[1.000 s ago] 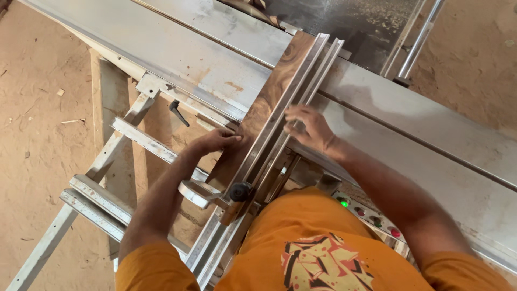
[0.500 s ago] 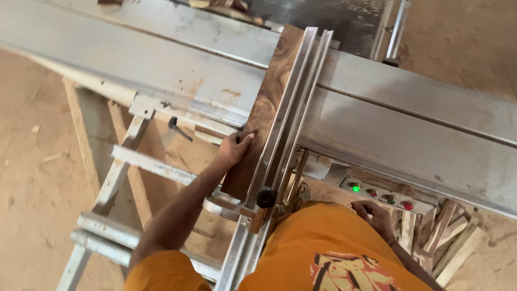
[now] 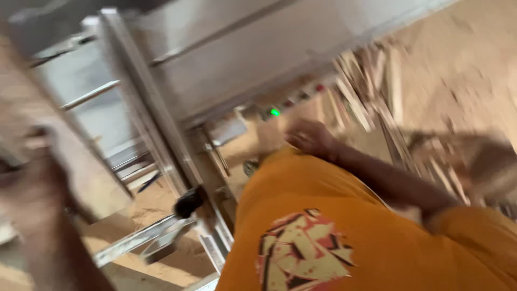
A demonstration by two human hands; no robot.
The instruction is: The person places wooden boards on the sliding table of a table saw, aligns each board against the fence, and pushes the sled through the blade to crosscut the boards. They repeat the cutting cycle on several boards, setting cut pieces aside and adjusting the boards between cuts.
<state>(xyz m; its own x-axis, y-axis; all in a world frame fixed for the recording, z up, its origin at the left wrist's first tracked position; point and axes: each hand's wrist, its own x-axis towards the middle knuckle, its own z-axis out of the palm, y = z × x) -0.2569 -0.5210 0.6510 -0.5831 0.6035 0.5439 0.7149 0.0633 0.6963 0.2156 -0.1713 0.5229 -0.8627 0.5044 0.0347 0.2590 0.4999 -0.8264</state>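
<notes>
The wooden board (image 3: 81, 172) sits at the far left of the view, tipped at an angle next to the long metal rail (image 3: 156, 124) of the sliding saw table (image 3: 280, 48), and it's very smeared by motion blur. Our left hand (image 3: 32, 178) is up against it, thumb side showing. It looks like we've got a grip on the board's edge, but honestly the blur is too heavy to call it, so we can't tell if it's clamped or just resting there. Our right hand (image 3: 312, 137) is down by the machine's control strip, just below the green lamp (image 3: 275, 112), fingers loosely curled and nothing in it that we can see.

As for how far along things are: going by this view alone, the board is off to the side of the rail and not lying flat along it, so we'd guess it's between passes and not mid-cut. No fresh cut shows on it.

Counts: one board in hand, one lit green lamp, one black knob (image 3: 189, 201) on the rail, and a heap of offcut strips (image 3: 377, 91) on the sawdust floor (image 3: 463, 59) to our right, too blurred to count. Both arms come out of an orange shirt (image 3: 350, 237).
</notes>
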